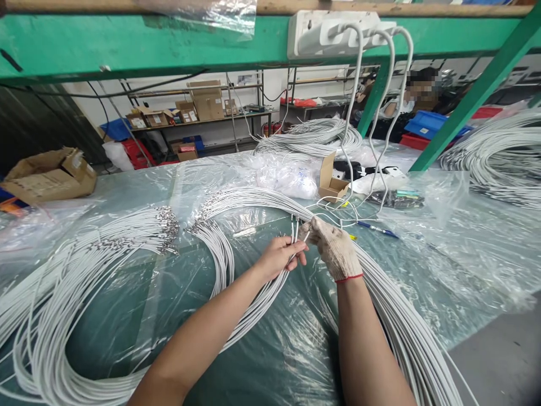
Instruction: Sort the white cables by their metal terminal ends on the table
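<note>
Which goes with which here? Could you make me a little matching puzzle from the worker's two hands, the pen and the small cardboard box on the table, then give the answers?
Things:
1. left hand
2. right hand
3. pen
4. small cardboard box

Descriptions:
a. blue, lying to the right of the hands
b. bare
c. open, standing beyond the hands
d. gloved, with a red cuff

Pairs: 1-b, 2-d, 3-a, 4-c.

Both hands pinch ends of the white cables.

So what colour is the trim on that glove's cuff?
Red trim on an off-white knitted glove, clearest in the head view.
</note>
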A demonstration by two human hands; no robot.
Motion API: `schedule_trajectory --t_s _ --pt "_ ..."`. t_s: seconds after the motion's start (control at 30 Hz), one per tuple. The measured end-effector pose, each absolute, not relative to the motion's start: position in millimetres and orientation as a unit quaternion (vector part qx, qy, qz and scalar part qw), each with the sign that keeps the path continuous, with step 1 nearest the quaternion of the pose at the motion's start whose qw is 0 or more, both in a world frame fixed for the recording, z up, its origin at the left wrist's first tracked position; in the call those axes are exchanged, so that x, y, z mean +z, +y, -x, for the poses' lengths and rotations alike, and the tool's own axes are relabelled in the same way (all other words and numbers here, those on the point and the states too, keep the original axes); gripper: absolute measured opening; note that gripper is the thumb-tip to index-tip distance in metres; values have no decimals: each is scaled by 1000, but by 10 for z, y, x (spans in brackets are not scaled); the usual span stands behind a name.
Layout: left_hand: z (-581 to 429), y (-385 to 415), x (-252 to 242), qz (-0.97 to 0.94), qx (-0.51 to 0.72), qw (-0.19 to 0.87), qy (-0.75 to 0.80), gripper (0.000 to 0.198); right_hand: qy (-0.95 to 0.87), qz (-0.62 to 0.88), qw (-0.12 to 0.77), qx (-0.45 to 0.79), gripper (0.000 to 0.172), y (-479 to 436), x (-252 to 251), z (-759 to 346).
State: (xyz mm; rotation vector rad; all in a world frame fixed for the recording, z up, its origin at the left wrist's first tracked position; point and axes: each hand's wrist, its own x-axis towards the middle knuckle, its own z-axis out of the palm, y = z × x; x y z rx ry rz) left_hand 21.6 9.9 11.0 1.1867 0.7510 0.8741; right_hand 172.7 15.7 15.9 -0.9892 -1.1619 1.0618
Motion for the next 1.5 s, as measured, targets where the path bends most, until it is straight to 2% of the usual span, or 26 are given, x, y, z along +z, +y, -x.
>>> schedule_trajectory --t_s 0.33,0.63,0.83,1.07,1.27,1.5 --pt "-204 124 51 -536 380 666 353 33 -460 460 610 453 36 183 134 -1714" --pt "-169 140 49 -521 388 678 344 38 -475 518 563 435 56 189 46 -1765" --pt "-176 85 90 -510 398 675 355 43 -541 427 581 432 41 150 183 -1637" --pt "40 -141 20 -524 399 628 415 45 -458 413 646 450 44 257 48 -1574" --pt "143 -187 -61 -499 458 609 412 43 -529 377 536 540 43 168 76 -1380" --pt "137 -144 -66 -479 456 623 417 47 -510 365 538 564 45 123 94 -1291"
